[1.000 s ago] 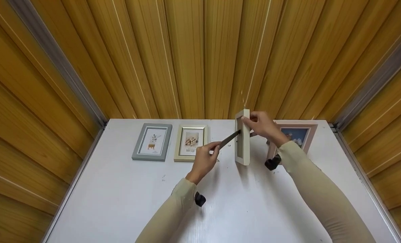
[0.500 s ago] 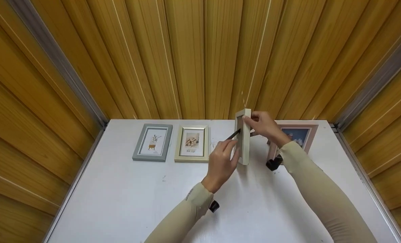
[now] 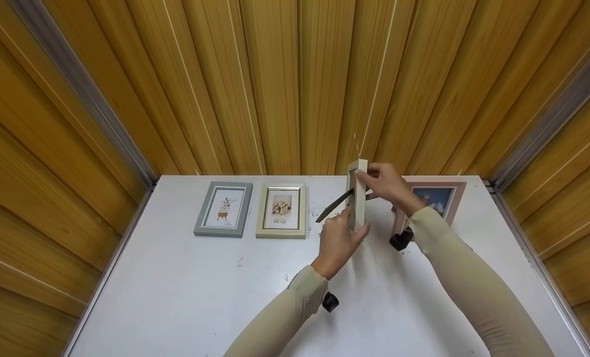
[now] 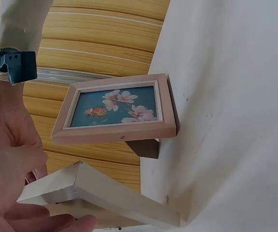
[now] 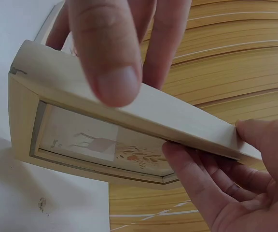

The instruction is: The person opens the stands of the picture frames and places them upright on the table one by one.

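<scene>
A cream photo frame is held upright and seen almost edge-on in the head view. Its dark stand leg juts out from the back toward the left. My left hand grips the frame's lower part, thumb on the near side. Higher up, my right hand pinches the other part between thumb and fingers. In the right wrist view a plant picture shows behind the frame's glass, with the left thumb over the edge and the right hand at the far end.
To the left on the white table lie a blue-grey photo frame and a gold-cream one. A pink frame with a flower picture stands at the right, partly behind my right arm. A yellow wood-grain wall rises behind.
My left hand has let go of the stand leg's tip and moved right to the lower part of the cream photo frame. The right hand keeps its hold.
</scene>
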Motion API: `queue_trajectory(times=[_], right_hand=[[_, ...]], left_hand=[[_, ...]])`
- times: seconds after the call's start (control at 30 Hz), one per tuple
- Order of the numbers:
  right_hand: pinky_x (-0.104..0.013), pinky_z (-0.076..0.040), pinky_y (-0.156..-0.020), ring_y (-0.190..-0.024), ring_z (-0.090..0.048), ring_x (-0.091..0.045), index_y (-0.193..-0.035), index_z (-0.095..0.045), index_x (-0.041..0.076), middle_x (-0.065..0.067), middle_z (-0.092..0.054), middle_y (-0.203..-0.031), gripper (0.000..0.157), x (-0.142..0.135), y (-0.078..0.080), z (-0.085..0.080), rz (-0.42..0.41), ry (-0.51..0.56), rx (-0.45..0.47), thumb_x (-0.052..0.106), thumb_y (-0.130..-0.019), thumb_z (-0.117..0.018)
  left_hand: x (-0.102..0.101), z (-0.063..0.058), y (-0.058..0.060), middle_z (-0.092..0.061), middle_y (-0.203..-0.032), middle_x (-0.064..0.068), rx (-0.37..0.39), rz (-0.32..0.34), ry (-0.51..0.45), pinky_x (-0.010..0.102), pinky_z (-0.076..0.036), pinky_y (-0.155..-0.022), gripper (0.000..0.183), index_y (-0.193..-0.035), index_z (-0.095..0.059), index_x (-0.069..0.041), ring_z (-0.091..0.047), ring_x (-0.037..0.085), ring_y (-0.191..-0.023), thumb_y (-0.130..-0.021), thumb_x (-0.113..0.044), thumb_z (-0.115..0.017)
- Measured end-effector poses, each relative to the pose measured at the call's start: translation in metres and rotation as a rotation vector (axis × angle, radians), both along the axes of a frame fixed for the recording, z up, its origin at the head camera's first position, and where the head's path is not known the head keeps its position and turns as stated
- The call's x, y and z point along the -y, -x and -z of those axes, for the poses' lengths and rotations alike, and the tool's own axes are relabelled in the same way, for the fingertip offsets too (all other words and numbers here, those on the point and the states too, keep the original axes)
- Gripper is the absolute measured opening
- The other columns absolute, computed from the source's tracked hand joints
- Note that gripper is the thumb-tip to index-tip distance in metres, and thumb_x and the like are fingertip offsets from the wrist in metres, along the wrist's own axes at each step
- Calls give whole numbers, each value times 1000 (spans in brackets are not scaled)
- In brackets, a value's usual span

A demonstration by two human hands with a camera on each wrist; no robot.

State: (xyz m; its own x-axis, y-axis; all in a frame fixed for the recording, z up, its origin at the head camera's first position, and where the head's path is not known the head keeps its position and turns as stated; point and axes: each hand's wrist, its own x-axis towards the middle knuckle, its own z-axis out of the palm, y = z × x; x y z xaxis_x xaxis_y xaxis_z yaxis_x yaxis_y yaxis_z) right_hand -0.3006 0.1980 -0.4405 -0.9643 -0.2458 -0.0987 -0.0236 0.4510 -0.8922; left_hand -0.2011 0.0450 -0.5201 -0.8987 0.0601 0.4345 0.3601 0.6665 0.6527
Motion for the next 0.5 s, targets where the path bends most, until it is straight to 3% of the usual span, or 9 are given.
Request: queue_trajectory(times=[0.2,0.5], right_hand=[[-38,-62,-77,-110,-65,-33,-137,-59,0,-21,-63,-125,51,2,1,1,8,3,6,39,-103,-61],[-37,-62,-73,-101,-69,-32,-134,-61,-3,-23,-65,-119,51,4,3,5,12,12,-1,37,-103,-62]], left_hand=[[-2,1,2,-78,-95,13,125,-2,-64,17,-51,-55,41,-118,-73,-1,-70,8,-70,-88,-28,-83],[-2,0,4,-77,-95,13,188,48,-200,12,-51,-53,27,-109,-73,2,-69,2,-69,-89,-15,-80]])
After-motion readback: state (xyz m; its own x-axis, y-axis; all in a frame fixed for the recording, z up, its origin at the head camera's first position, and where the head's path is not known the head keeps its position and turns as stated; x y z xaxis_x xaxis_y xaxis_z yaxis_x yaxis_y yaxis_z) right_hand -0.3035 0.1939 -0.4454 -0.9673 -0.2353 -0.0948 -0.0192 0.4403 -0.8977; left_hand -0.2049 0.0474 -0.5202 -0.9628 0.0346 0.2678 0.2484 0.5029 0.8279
